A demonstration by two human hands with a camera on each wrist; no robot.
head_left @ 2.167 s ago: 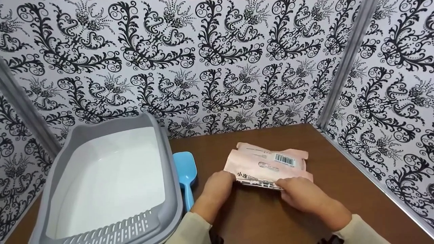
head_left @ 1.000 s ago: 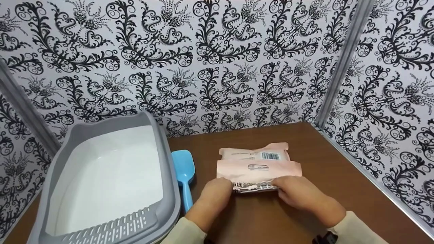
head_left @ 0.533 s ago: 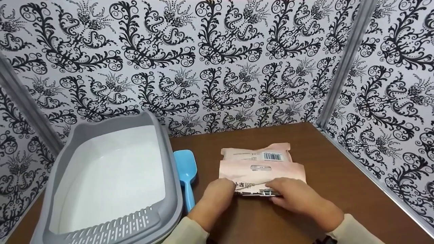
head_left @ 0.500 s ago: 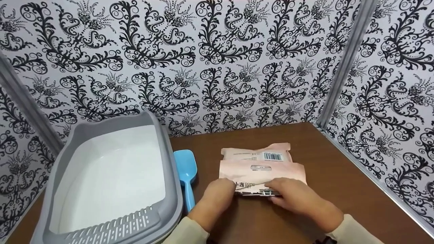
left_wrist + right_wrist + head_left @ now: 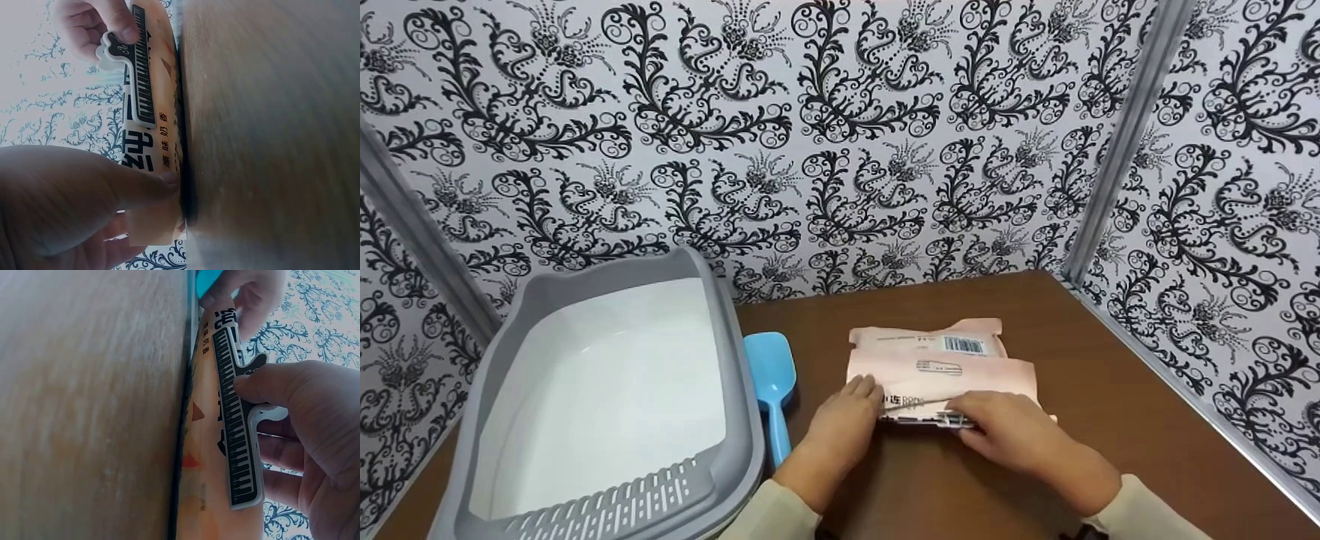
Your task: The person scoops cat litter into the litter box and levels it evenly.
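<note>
A pink printed bag (image 5: 941, 379) with a barcode lies folded over on the brown table, its folded edge toward the person. In the right wrist view, a bag clip (image 5: 239, 433) with a piano-key print sits along that edge. My right hand (image 5: 1020, 435) pinches the clip's handle, thumb on the near side and fingers behind. My left hand (image 5: 840, 431) holds the bag's left corner. Its fingers lie on top, while in the left wrist view the thumb (image 5: 152, 188) presses the front beside the clip (image 5: 144, 84).
Left of the bag lies a blue scoop (image 5: 771, 375) against a grey litter box (image 5: 741, 420) with a white inside. Behind the table (image 5: 810, 322) stands a patterned wall (image 5: 840, 150), and another wall (image 5: 1237, 247) borders the right side.
The bag, turned askew at first, has been squared to the person and drawn slightly left. My left fingers have moved up onto its top. My right hand has shifted slightly left along the edge.
</note>
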